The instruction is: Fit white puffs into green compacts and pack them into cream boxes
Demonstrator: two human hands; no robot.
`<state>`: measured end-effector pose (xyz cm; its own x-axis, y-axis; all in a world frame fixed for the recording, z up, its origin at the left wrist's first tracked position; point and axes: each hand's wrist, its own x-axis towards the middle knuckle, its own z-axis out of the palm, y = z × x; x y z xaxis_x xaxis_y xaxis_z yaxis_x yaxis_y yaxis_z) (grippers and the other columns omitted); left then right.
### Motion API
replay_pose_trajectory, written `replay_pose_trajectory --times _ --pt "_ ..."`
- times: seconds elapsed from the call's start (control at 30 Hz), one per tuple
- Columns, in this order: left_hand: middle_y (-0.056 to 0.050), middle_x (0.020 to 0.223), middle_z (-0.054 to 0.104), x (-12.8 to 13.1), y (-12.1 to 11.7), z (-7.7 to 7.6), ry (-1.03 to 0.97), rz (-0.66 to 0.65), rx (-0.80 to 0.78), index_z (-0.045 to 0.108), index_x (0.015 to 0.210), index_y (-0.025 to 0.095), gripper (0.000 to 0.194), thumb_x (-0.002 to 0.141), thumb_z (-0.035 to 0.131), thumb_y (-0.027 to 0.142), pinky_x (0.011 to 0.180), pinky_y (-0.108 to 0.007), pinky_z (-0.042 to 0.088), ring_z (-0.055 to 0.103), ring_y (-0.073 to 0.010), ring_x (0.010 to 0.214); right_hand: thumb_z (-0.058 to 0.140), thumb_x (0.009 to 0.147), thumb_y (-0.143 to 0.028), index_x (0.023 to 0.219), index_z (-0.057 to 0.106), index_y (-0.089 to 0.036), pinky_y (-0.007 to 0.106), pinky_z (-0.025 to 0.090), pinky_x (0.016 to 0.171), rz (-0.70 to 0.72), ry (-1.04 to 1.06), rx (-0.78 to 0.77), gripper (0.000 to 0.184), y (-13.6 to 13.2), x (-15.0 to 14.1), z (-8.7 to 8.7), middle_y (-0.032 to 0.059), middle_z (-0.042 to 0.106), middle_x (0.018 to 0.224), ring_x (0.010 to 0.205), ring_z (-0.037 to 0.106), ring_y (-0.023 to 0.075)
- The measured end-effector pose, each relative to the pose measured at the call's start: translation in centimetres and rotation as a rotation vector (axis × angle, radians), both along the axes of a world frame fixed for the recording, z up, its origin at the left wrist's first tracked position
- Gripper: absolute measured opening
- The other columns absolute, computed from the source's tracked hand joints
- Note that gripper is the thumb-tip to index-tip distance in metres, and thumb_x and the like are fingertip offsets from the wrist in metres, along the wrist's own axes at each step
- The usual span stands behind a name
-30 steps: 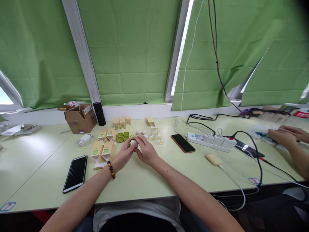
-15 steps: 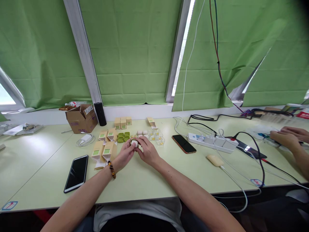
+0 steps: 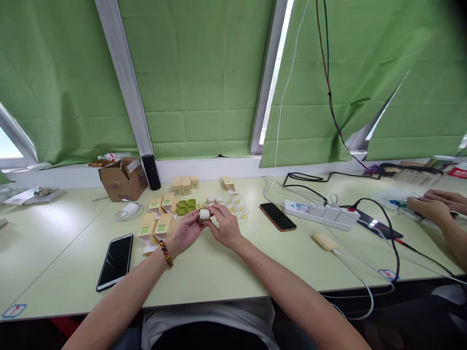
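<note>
Between my two hands is a small white roller with a dark and gold rim. My left hand pinches it from the left, a beaded bracelet on that wrist. My right hand grips its right side with the fingertips. Just behind my hands lie green square cups, a few white cylinders and clear plastic cases with yellow bits inside. Opened cardboard boxes with green windows stand to the left of my left hand.
A white-framed phone lies at left, another phone at right beside a power strip with cables. A brown carton and a black cylinder stand at the back. At far right, another person's hands work.
My left thumb has shifted off the white roller's face, so more of it and its rim shows. Both hands stay in nearly the same place.
</note>
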<state>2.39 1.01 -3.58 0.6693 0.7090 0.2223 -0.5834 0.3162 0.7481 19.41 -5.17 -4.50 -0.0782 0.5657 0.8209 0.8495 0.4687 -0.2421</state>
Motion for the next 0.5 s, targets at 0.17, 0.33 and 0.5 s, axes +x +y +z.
replay_pose_trajectory --times 0.17,0.33,0.5 --pt "-0.015 0.116 0.073 -0.3 -0.2 0.4 0.012 -0.003 0.047 0.075 0.112 0.011 0.023 0.092 0.073 0.021 0.097 -0.039 0.053 0.067 -0.0215 0.098 0.064 0.100 -0.039 0.138 0.062 -0.022 0.041 0.062 0.091 -0.002 0.001 -0.009 0.042 0.0 0.1 0.0 0.0139 0.069 0.127 0.117 0.067 0.0283" --pt "-0.013 0.125 0.071 -0.4 0.4 0.3 -0.009 0.141 0.051 0.074 0.118 0.013 0.029 0.090 0.077 0.020 0.104 -0.040 0.052 0.068 -0.0221 0.107 0.069 0.095 -0.037 0.142 0.057 -0.020 0.042 0.060 0.083 -0.107 -0.064 -0.104 0.051 0.1 0.9 0.8 0.0150 0.071 0.125 0.114 0.065 0.0311" --pt "-0.012 0.124 0.072 -0.6 1.8 -0.5 -0.019 0.241 0.010 0.074 0.112 0.015 0.025 0.088 0.079 0.020 0.109 -0.042 0.051 0.069 -0.0206 0.107 0.065 0.086 -0.009 0.107 0.074 -0.020 0.040 0.055 0.081 -0.431 -0.193 -0.398 0.025 0.1 5.1 3.2 0.0151 0.073 0.106 0.105 0.064 0.0313"
